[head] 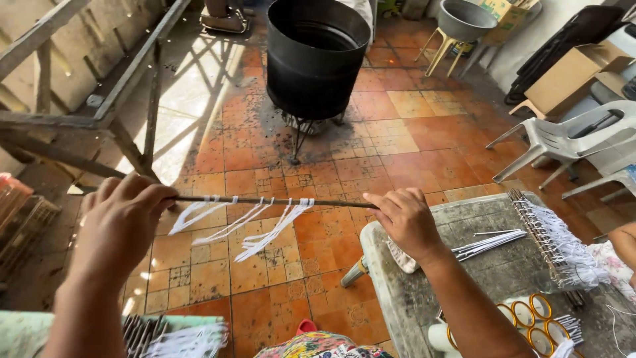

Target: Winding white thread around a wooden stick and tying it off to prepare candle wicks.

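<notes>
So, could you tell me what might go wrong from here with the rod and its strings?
The thin rod is held only at its ends by the left hand and right hand; tilting it could probably let the white strings slide together or off. The loose strands hang close to one another and might tangle. The rod spans open tiled floor, so anything dropped would land there, not on the grey table.

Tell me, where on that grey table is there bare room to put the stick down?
The table is bare in the middle, between the right hand and the rack of white strings. Its near edge is crowded with gold rings. The left hand holds the stick over the floor.
</notes>
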